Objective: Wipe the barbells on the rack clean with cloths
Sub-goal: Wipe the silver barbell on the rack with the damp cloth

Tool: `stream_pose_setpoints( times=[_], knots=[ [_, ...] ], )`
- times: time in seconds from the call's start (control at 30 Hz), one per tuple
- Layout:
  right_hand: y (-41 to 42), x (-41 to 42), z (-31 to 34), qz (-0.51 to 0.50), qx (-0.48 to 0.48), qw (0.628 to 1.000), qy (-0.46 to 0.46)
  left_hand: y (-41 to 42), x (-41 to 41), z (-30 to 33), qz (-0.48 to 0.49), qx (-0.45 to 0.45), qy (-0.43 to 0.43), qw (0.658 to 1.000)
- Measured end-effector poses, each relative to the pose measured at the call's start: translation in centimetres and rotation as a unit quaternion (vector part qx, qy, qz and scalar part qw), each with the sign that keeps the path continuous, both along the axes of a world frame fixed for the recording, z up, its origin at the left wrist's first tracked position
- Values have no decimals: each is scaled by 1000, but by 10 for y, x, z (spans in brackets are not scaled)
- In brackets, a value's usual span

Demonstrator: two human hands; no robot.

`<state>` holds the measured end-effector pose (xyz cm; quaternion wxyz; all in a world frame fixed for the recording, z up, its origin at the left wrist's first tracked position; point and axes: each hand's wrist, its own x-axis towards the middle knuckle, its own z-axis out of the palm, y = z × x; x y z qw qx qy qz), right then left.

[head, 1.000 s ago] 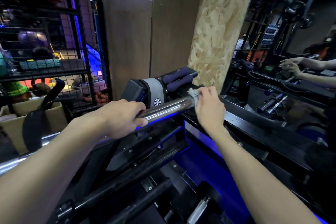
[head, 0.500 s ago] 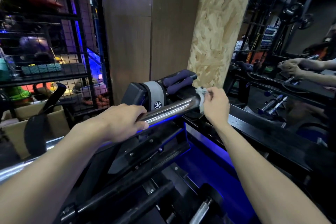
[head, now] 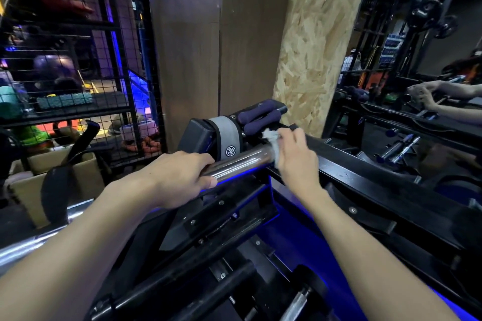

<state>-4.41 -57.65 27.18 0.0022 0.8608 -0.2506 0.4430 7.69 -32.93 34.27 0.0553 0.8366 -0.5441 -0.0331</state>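
Note:
A chrome barbell (head: 241,160) lies across the black rack (head: 365,185), running from lower left up to the centre. My left hand (head: 177,177) grips its shaft from above, fingers curled round it. My right hand (head: 294,156) pinches a small white cloth (head: 271,138) against the bar's far end. The cloth covers the tip of the bar, so the end face is hidden.
Black and grey pads with purple foam handles (head: 260,114) sit just behind the bar end. A wire-mesh shelf (head: 78,86) with gear stands at left, a chipboard column (head: 320,41) behind. A mirror (head: 430,60) at right reflects my hands. More bars (head: 294,305) lie lower in the rack.
My right hand slid the cloth outward to the bar's end, then worked it round the tip. My left hand kept its grip on the shaft.

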Motion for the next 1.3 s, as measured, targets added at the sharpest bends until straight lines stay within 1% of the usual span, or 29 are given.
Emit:
stream_pose_setpoints(
  times=[0.07,0.13,0.23,0.27,0.3,0.37,0.4,0.43,0.47,0.5,0.53,0.6,0.63,0.7,0.77,0.83,0.87,0.93,0.97,1.0,1.07,1.13,1.17,1.2,1.27,1.3],
  knots=[
    [-22,-6,2,-44,52,998,15,-1,2,0,2,7,3,1000],
    [-29,-5,5,-65,91,993,26,-2,4,0,5,7,11,1000],
    [-14,3,2,-72,160,984,-34,-1,2,1,4,3,2,1000],
    [-2,3,-2,-59,163,983,-52,-1,2,0,4,3,2,1000],
    [10,2,-8,-32,143,988,-56,-1,1,-1,4,3,5,1000],
    [36,-3,-16,45,66,997,-21,0,2,-2,3,2,14,1000],
    [37,-5,-16,54,29,998,2,0,3,-2,3,3,19,1000],
    [28,-5,-14,42,7,999,14,0,4,-1,2,7,23,1000],
    [16,-4,-10,17,14,1000,13,-1,4,0,-2,13,26,1000],
    [0,-3,-5,-14,49,999,2,-2,4,1,-6,19,30,999],
    [-17,-2,0,-43,107,993,-13,-4,4,2,-9,22,39,999],
    [-45,-5,8,-67,234,968,-58,-5,7,4,-11,32,61,998],
    [-51,-6,9,-67,275,955,-86,-7,8,6,-12,39,70,997],
    [-51,-8,9,-62,301,944,-117,-9,10,8,-5,47,85,995],
    [-44,-11,11,-43,271,956,-107,-9,10,8,23,43,99,994],
    [-35,-14,9,-30,219,973,-64,-8,4,4,41,32,93,994],
    [-31,-15,8,-29,196,979,-46,-8,-1,0,42,28,58,997],
    [-22,-16,6,-31,185,981,-40,-8,-14,-7,51,18,-45,997],
    [-16,-15,6,-24,178,983,-44,-9,-18,-9,56,2,-78,995],
    [-9,-13,5,-6,160,986,-46,-10,-20,-9,60,-14,-90,994],
    [9,-11,4,62,110,992,-32,-11,-17,-7,61,-21,-67,996],
    [22,-11,6,124,55,991,12,-9,-12,-6,64,-16,-25,998],
    [17,-11,9,126,36,991,36,-9,-10,-5,64,-12,-12,998],
    [6,-10,13,101,36,993,54,-10,-10,-4,63,-9,-5,998],
    [-22,-10,28,12,100,992,71,-12,-11,-3,61,-6,-6,998],
    [-29,-11,33,-15,123,989,74,-14,-10,-3,61,-6,-8,998]
  ],
)
